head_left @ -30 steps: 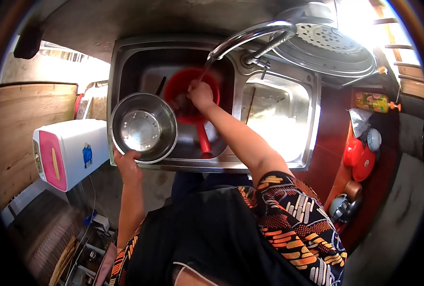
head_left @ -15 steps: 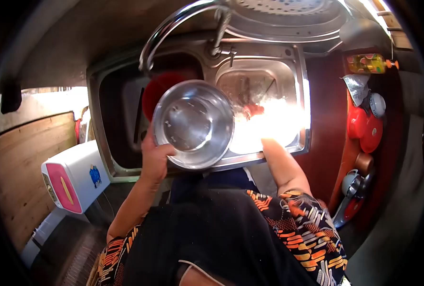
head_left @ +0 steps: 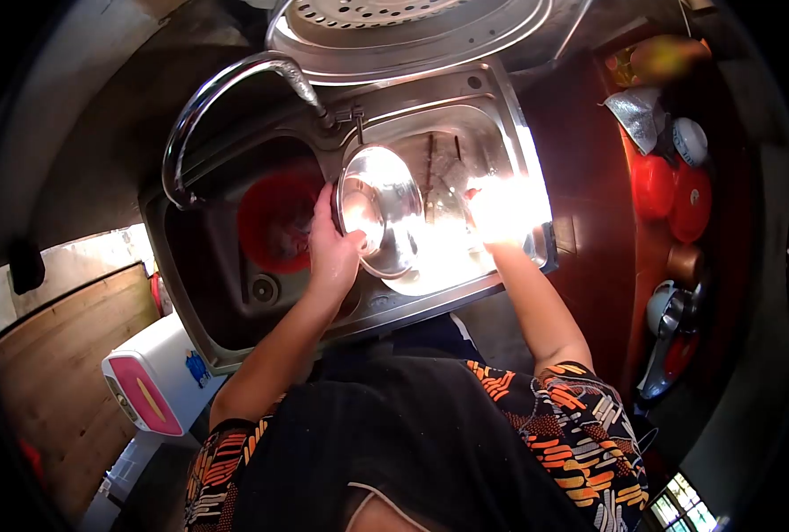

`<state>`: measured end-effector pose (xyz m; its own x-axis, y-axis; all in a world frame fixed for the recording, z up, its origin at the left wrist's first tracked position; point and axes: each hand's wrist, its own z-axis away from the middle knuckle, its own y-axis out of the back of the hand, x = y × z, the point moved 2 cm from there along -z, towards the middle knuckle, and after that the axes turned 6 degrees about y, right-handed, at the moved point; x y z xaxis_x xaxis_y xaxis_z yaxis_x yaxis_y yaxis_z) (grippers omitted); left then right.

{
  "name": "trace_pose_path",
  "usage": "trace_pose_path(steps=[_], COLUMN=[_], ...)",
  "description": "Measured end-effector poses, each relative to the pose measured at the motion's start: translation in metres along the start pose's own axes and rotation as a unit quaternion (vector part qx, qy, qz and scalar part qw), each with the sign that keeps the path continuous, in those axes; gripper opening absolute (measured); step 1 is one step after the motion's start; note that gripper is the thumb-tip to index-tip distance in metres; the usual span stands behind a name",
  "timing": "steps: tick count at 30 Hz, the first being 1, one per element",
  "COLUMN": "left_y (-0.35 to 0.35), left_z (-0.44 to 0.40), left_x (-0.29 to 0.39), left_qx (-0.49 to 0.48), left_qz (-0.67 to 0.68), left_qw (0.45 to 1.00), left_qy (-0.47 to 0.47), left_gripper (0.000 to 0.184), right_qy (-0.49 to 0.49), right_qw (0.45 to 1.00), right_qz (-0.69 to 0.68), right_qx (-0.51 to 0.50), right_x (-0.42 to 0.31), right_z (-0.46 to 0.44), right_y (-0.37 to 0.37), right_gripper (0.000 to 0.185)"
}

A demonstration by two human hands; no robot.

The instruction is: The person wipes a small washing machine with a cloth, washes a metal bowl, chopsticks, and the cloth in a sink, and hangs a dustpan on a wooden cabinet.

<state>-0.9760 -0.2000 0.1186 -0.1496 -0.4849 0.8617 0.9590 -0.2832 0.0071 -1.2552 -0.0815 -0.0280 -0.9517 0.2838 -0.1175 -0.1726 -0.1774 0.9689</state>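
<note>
My left hand (head_left: 334, 248) grips the left rim of a shiny steel bowl (head_left: 399, 217), thumb over the edge. The bowl is tilted to the right, above the right basin (head_left: 465, 120) of the steel sink. Down in that basin, to the right of the bowl, my right hand (head_left: 497, 229) is washed out by bright glare, so its fingers and anything in them cannot be made out. Dark thin lines show on the basin's bottom near it. In the left basin (head_left: 204, 239) rests a red bowl (head_left: 254, 217) with something indistinct inside.
A chrome faucet (head_left: 243, 66) arches over the left basin. Behind the sink stands a large perforated metal pan (head_left: 376, 66). Red containers (head_left: 653, 186), a silvery packet (head_left: 638, 115) and metal utensils (head_left: 665, 328) line the right side. A white-and-pink appliance (head_left: 155, 372) stands at left.
The steel bowl has gone from facing up to tilting right over the right basin, moved by my left hand. More of the red bowl now shows. The view has turned somewhat.
</note>
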Motion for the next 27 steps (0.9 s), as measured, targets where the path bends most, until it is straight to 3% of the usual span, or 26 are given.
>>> trace_pose_path(steps=[3,6,7,10,11,14,15,16,18,19,20,23,24,26,27], left_y=[-0.01,-0.016,-0.018,-0.027,-0.032,-0.051,-0.057,-0.062,-0.069,-0.068,-0.07,-0.064,-0.062,-0.063,-0.065], left_z=[-0.015,-0.025,-0.026,-0.03,-0.033,-0.044,-0.045,-0.047,-0.055,-0.066,-0.076,-0.091,-0.088,-0.076,-0.08], left_x=[-0.006,-0.009,-0.007,-0.003,-0.003,-0.003,-0.001,-0.001,-0.021,-0.045,-0.068,-0.089,-0.082,-0.046,-0.055], left_qx=[0.053,0.089,0.098,0.097,0.092,0.093,0.089,0.086,0.083,0.003,-0.077,0.009,0.011,0.012,0.052], left_qz=[-0.144,-0.21,-0.238,-0.336,-0.358,-0.418,-0.424,-0.432,-0.377,-0.146,0.097,-0.199,-0.153,-0.051,-0.091], left_qw=[0.988,0.973,0.964,0.934,0.927,0.901,0.898,0.894,0.917,0.989,0.986,0.974,0.988,0.975,0.986], left_qy=[-0.005,-0.046,-0.064,-0.072,-0.068,-0.068,-0.077,-0.086,-0.1,0.007,0.115,-0.105,0.004,0.215,0.13], left_gripper=[0.077,0.075,0.076,0.083,0.085,0.088,0.088,0.088,0.076,0.073,0.069,0.067,0.072,0.084,0.092], right_qy=[0.067,0.039,0.033,0.109,0.127,0.125,0.162,0.108,-0.008,-0.066,-0.123,-0.194,-0.138,-0.036,0.022], right_qw=[0.994,0.997,0.998,0.948,0.939,0.916,0.966,0.95,0.868,0.804,0.727,0.481,0.535,0.631,0.672], right_qz=[0.061,0.006,-0.037,-0.2,-0.208,-0.351,-0.168,-0.282,-0.496,-0.59,-0.673,-0.854,-0.832,-0.769,-0.721], right_qx=[-0.06,-0.062,-0.034,0.223,0.24,0.151,0.107,0.076,0.01,-0.022,-0.053,0.037,0.057,-0.097,-0.169], right_x=[-0.001,-0.011,-0.012,-0.019,-0.027,-0.03,-0.04,-0.048,-0.07,-0.083,-0.094,-0.127,-0.142,-0.13,-0.111], right_z=[-0.005,-0.001,-0.002,0.002,0.003,-0.013,-0.017,-0.027,-0.058,-0.072,-0.08,-0.097,-0.1,-0.065,-0.047], right_y=[-0.039,0.022,0.047,0.099,0.118,0.08,0.072,0.05,-0.02,-0.05,-0.066,-0.045,-0.043,-0.04,-0.033], right_gripper=[0.018,0.015,0.015,0.005,0.01,0.009,0.012,0.014,0.021,0.026,0.03,0.036,0.033,0.03,0.03])
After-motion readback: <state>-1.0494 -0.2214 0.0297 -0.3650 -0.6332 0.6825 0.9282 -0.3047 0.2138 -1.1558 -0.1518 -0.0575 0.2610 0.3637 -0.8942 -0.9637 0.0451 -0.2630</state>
